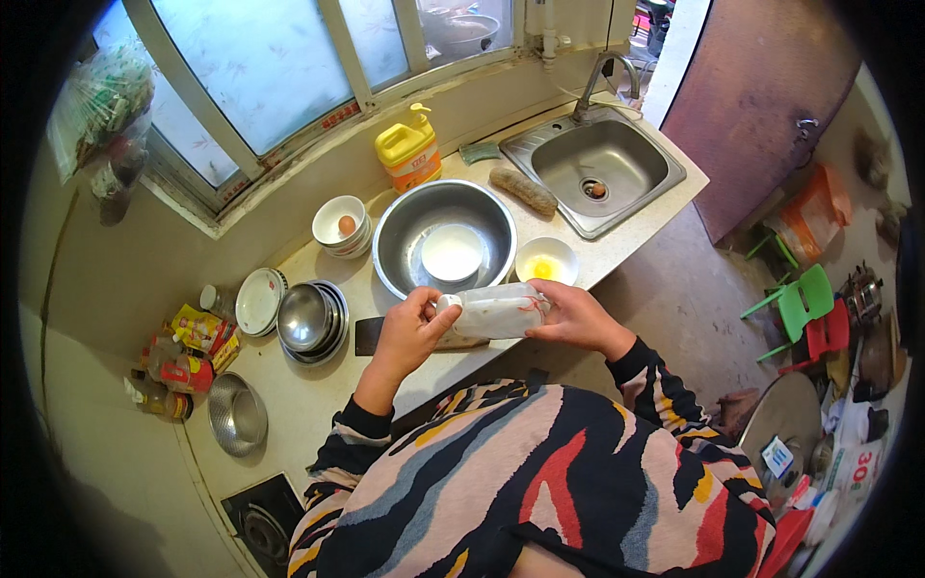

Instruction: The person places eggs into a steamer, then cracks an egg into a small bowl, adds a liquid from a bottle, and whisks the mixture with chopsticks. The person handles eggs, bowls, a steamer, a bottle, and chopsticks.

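Both hands hold a translucent plastic bottle (498,311) level above the counter's front edge. My left hand (415,329) has its thumb and fingers at the white cap (449,301). My right hand (578,314) grips the other end. Just beyond the bottle stands a white bowl (560,253) with a raw egg yolk (543,270) in it. A wide steel basin (394,238) beside it holds a white bowl (453,253); I cannot tell what is inside that bowl. Under my left wrist lies a dark-bladed knife (367,337), partly hidden.
A brown egg (347,225) sits in stacked white bowls (332,209). Behind are a yellow pump jug (408,148), a loofah (524,191) and a steel sink (600,159). Nested steel bowls (307,318), plates (259,302) and a colander (237,415) stand left, near a stove burner (261,527).
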Tool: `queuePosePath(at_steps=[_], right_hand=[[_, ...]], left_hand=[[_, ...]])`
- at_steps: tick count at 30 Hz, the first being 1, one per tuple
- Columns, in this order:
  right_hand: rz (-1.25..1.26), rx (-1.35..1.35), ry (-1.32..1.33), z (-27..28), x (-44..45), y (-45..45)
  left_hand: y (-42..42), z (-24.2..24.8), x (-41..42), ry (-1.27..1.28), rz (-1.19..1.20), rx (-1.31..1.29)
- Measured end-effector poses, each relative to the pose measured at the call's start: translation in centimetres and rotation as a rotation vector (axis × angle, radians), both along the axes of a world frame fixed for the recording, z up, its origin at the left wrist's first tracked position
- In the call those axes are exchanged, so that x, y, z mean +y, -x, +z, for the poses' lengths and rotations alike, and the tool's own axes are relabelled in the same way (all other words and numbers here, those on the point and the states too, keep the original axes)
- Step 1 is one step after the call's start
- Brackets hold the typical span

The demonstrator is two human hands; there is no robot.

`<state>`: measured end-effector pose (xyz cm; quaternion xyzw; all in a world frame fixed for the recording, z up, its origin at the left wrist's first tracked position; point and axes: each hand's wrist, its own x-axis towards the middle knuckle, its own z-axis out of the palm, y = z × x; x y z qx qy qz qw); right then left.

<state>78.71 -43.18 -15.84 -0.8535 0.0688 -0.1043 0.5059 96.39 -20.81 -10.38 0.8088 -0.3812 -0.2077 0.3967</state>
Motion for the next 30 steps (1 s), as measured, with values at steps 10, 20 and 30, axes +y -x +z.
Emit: queuePosePath(at_steps=[10, 20, 30], right_hand=[[-0.020, -0.011, 0.101, 0.6, 0.0, -0.1], [-0.044, -0.022, 0.112, 1.2, 0.1, -0.3], [-0.053, -0.032, 0.149, 1.6, 0.3, -0.2]], left_hand=[[-0.3, -0.5, 0.5, 0.055, -0.027, 0.243], [-0.3, -0.5, 0.7, 0.125, -0.072, 0.119], [-0.2, -0.5, 0.6, 0.166, -0.052, 0.191]])
